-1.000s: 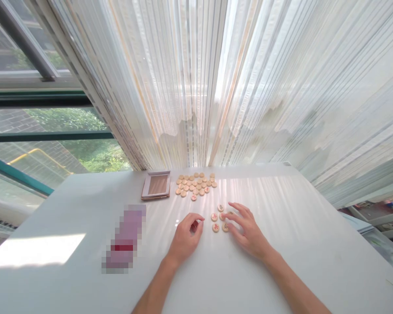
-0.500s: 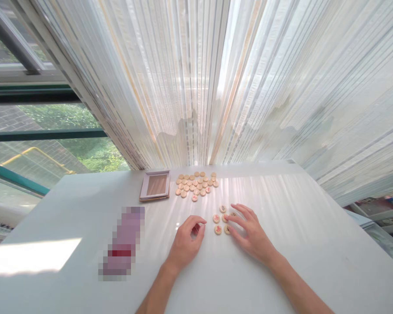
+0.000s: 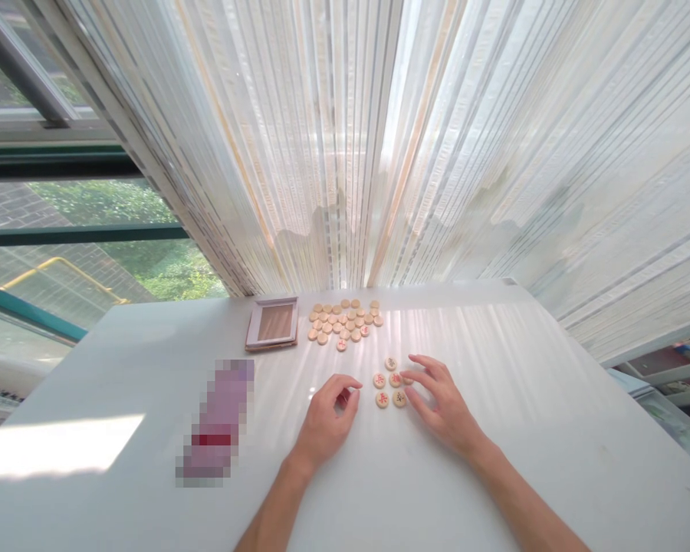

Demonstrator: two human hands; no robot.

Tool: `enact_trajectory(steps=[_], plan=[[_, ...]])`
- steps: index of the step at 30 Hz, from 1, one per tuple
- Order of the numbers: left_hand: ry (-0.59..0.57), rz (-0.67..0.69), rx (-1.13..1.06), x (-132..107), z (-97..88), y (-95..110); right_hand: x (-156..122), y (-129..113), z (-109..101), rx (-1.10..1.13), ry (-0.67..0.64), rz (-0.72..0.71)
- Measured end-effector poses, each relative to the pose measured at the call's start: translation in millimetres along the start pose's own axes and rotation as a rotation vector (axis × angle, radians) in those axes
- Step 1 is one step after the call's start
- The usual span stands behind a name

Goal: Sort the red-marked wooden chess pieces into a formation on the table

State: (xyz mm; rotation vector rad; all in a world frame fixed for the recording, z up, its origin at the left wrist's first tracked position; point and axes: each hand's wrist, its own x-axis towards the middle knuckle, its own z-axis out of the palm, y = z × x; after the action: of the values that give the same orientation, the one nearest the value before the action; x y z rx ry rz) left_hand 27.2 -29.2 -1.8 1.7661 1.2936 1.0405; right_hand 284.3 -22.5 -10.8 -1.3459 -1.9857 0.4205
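Observation:
My left hand point(image 3: 330, 410) rests on the white table point(image 3: 379, 483), fingers loosely curled, with a small gap between thumb and forefinger. Nothing can be made out in it. To its right lies a small cluster of round wooden xiangqi pieces: two red-marked ones point(image 3: 379, 380) on the left, another red-marked piece point(image 3: 395, 379) in the middle, a black-marked piece point(image 3: 390, 363) above and a black-marked piece point(image 3: 399, 398) below. My right hand point(image 3: 440, 399) is open at the cluster's right side, fingers apart. Its forefinger partly covers one more piece point(image 3: 408, 379); contact is unclear.
Beyond the hands lies a larger group of pieces point(image 3: 336, 326), mostly plain side up, a few red-marked. A shallow open box point(image 3: 276, 323) stands left of it. A blurred purple object point(image 3: 218, 418) lies left of my left hand. Curtains point(image 3: 333, 192) hang behind the table.
My right hand has drawn slightly right, off the middle and lower pieces, so their markings now show more fully. The left hand has barely moved.

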Motion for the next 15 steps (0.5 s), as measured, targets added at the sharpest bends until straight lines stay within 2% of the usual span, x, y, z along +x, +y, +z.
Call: enact_trajectory(steps=[6,10,15], plan=[[0.008,-0.008,-0.021,0.8,-0.8,0.4,1.9,-0.3,0.4,0.000,0.018,-0.003],[0.019,-0.020,-0.039,2.0,-0.1,1.0,3.0,-2.1,1.0,-0.050,0.004,-0.054],[0.006,-0.141,-0.134,10.6,-5.2,-0.5,3.1,-1.1,2.3,-0.070,0.011,-0.080]])
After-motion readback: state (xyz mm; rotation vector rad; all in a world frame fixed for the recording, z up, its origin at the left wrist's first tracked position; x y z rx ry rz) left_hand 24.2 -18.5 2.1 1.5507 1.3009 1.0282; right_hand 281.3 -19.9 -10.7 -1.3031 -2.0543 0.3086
